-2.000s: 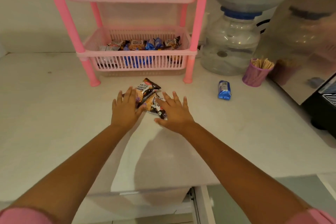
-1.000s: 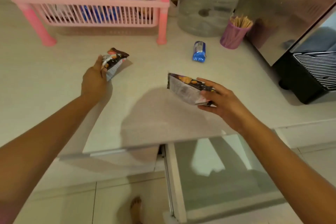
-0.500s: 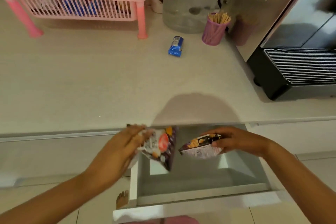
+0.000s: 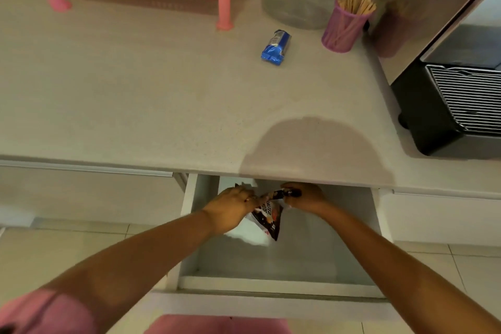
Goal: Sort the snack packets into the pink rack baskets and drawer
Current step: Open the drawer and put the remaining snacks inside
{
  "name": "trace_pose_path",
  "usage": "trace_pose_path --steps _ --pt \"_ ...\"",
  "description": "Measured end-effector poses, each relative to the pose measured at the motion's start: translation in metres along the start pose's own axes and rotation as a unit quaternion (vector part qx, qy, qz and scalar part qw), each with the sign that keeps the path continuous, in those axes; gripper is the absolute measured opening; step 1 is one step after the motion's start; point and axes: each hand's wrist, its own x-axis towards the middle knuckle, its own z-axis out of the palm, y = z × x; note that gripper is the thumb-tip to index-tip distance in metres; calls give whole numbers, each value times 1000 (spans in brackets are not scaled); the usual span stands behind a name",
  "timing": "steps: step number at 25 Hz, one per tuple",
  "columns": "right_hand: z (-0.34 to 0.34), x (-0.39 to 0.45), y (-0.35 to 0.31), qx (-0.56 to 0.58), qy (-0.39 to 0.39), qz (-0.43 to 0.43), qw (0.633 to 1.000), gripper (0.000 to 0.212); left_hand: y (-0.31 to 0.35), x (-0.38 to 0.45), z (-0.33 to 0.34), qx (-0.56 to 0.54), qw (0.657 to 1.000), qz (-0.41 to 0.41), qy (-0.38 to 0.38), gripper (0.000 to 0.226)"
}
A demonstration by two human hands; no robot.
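Hands low inside the open drawer point(image 4: 276, 283): left hand point(image 4: 230, 207) grips a dark snack packet point(image 4: 267, 218), right hand point(image 4: 305, 195) pinches another packet point(image 4: 288, 193). Blue packet point(image 4: 275, 47) lies alone on the counter point(image 4: 135, 95).

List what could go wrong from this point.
1. Both hands, left hand and right hand, hold dark snack packets far back under the counter edge; they might land out of sight.
2. The blue packet lies unsorted on the counter and may be overlooked.

Both hands point(image 4: 268, 202) hold snack packets point(image 4: 267, 215) over open drawer point(image 4: 271, 283).
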Motion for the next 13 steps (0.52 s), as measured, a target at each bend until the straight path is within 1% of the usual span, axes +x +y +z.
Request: trace_pose_path --steps 3,4,5,7,8,9,11,12,13 --pt "21 14 2 31 85 21 996 36 0 24 27 17 998 -30 -48 57" --pt "26 17 3 31 99 16 995 37 -1 27 33 15 997 -35 -63 56" --pt "30 19 4 14 93 2 996 40 -4 27 39 18 996 -45 -78 56" --pt "39 20 9 -54 39 -30 997 52 -9 26 49 17 992 -65 -102 62" --pt "44 18 12 -90 7 -32 995 59 -10 24 54 12 991 -70 -113 66" --pt "50 17 15 -119 -17 -24 993 65 -9 21 59 10 992 -69 -109 68" --pt "60 16 20 -144 -46 3 988 72 -2 16 72 34 997 -60 -36 67" --pt "64 15 22 -149 -58 14 987 73 1 13 75 53 996 -65 -27 74" --pt "66 15 23 -156 -69 24 985 74 1 11 78 43 995 -69 -60 82"
